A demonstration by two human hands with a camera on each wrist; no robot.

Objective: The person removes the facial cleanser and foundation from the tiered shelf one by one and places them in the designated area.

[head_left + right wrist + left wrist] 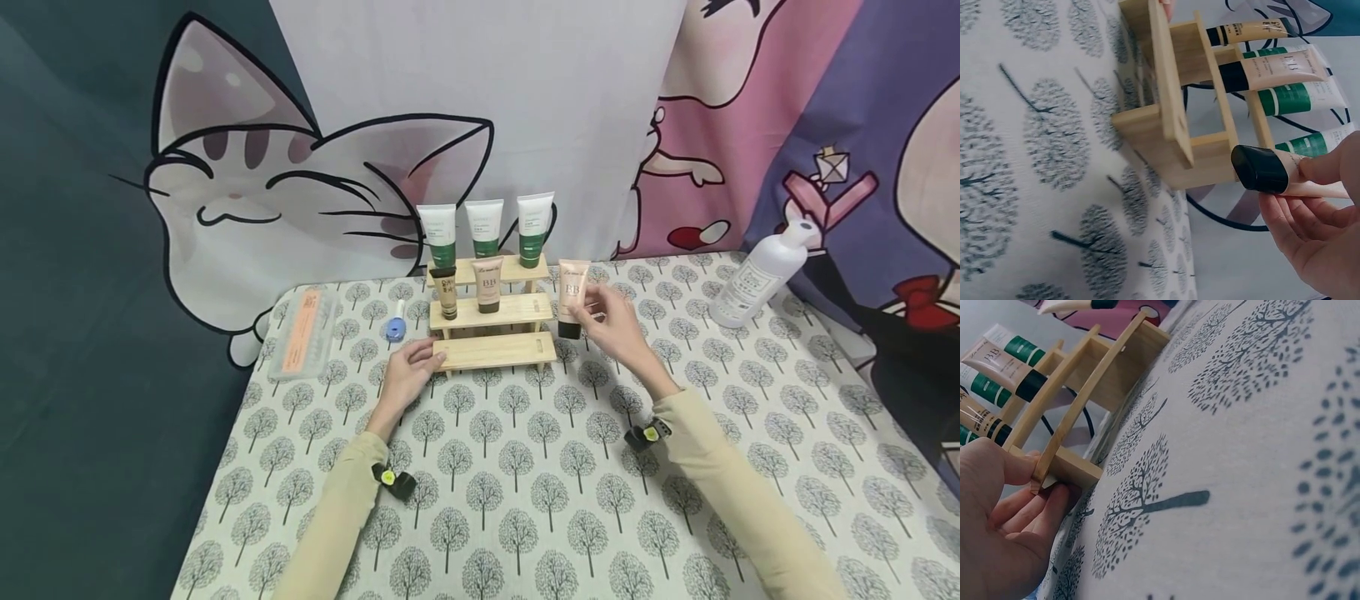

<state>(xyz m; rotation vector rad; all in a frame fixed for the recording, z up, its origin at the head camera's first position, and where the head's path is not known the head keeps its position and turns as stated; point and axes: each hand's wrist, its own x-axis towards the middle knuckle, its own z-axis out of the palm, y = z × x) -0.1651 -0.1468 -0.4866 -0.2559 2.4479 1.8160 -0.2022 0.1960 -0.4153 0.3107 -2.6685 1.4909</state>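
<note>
A: Right hand (pixel 613 323)?
B: Thumb and fingers pinch a BB tube (pixel 572 287), black cap down. It's just beside the rack (pixel 512 311), right end, near the middle step (pixel 531 307). Can't tell if they touch.
A: Left hand (pixel 406 377)?
B: Grips the left end of the bottom step (pixel 495 351), thumb on top, fingers under.
A: Rack load?
B: Top step (pixel 512 268): 3 green-white tubes (pixel 486 221) in a row. Middle: 1 gold tube (pixel 447 293) at left, 1 pink tube (pixel 489 283) right of it, both upright.
A: Around it?
B: Left: blue item (pixel 395 329), then clear case (pixel 321 333). Right: white bottle (pixel 757 283), well apart. All on tree-print cloth (pixel 540 546).
</note>
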